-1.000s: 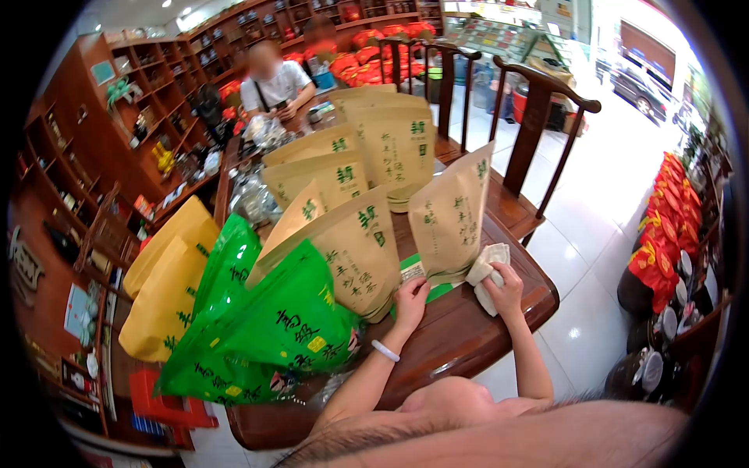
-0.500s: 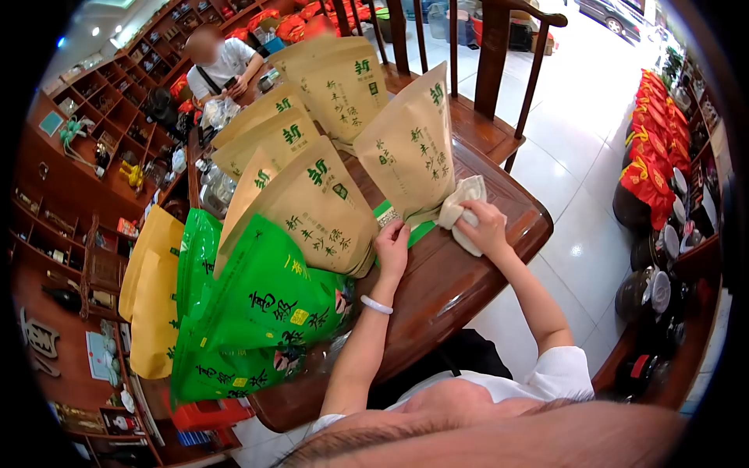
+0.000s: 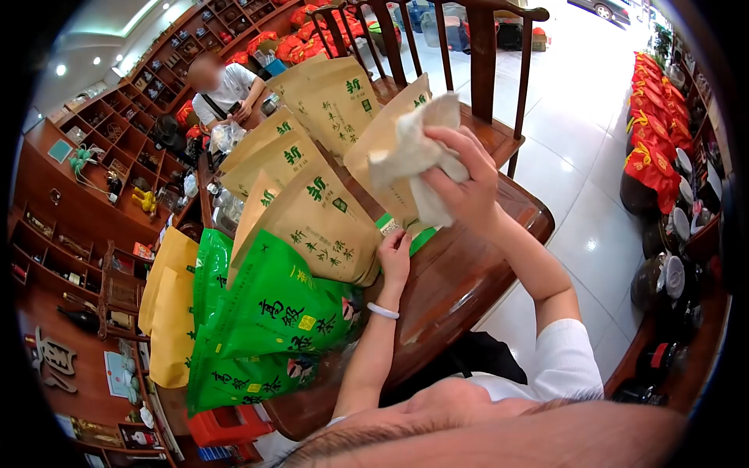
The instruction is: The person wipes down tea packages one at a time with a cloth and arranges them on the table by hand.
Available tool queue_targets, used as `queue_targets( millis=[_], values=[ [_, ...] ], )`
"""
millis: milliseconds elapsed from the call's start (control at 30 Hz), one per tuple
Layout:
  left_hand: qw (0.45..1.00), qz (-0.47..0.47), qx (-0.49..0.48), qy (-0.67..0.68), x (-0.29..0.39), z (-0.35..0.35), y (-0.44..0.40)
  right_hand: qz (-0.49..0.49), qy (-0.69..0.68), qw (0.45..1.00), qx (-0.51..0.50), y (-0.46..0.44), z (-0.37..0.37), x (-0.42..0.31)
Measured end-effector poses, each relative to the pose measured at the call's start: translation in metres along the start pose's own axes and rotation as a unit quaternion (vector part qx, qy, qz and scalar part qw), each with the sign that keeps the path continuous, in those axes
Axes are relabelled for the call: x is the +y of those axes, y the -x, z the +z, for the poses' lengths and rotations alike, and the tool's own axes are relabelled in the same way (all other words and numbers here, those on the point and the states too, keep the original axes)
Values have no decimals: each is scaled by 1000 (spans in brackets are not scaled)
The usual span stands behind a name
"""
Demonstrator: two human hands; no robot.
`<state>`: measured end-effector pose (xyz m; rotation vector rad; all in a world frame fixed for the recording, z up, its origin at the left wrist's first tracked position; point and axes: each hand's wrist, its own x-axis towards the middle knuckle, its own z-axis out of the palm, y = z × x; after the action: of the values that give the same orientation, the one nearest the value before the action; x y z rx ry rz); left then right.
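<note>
My right hand (image 3: 472, 183) is raised with its fingers closed round a crumpled white cloth (image 3: 425, 156). Behind the cloth stands a brown paper tea bag (image 3: 368, 162), largely covered by it; whether they touch, I cannot tell. Low beside that bag, my left hand (image 3: 395, 253) has its fingers pinched at the edge of a flat green packet (image 3: 422, 240) with a white printed label. To its left stands another brown tea bag (image 3: 324, 230), and in front of that a large green tea bag (image 3: 292, 304) with black characters.
More brown tea bags (image 3: 331, 101) and yellow bags (image 3: 173, 331) stand around the dark wooden table (image 3: 437, 288). A wooden chair (image 3: 488, 70) is at its far side. Across the table sits another person (image 3: 226, 90). Jars with red covers (image 3: 651, 148) line the right wall.
My right hand has lifted the white cloth from the tabletop up in front of the right brown bag. My left hand remains at the green packet. The view has shifted slightly.
</note>
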<state>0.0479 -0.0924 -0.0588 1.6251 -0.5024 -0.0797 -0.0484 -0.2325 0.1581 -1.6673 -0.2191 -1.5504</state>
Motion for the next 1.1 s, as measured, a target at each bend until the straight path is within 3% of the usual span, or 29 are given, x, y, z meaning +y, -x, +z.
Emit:
queue_targets(
  millis=[33,100,133,200,333,533,633,800,867,1100],
  values=[
    [1000,-3,2,20,1,0,0,-2,-4,1000,-2,-2,6,4],
    [1000,6,-2,25,-4,0,-1,-94,183,965,-165,6,15,17],
    [999,16,-8,30,-6,0,-2,-95,183,964,-166,18,16,24],
    [1000,-5,-9,24,2,-1,0,-11,170,941,-293,57,7,35],
    [1000,5,3,8,0,0,-1,133,187,881,-413,134,-38,52],
    [1000,7,0,11,3,2,1,205,217,886,-355,158,-48,41],
    [1000,0,-4,9,1,-1,-1,118,263,898,-332,152,-38,33],
    [1000,17,9,-11,1,0,0,67,290,882,-365,157,-41,38],
    [1000,5,4,12,-1,0,0,127,258,868,-406,159,-40,42],
    [1000,16,17,8,-2,0,1,122,258,880,-380,158,-36,39]
  ],
)
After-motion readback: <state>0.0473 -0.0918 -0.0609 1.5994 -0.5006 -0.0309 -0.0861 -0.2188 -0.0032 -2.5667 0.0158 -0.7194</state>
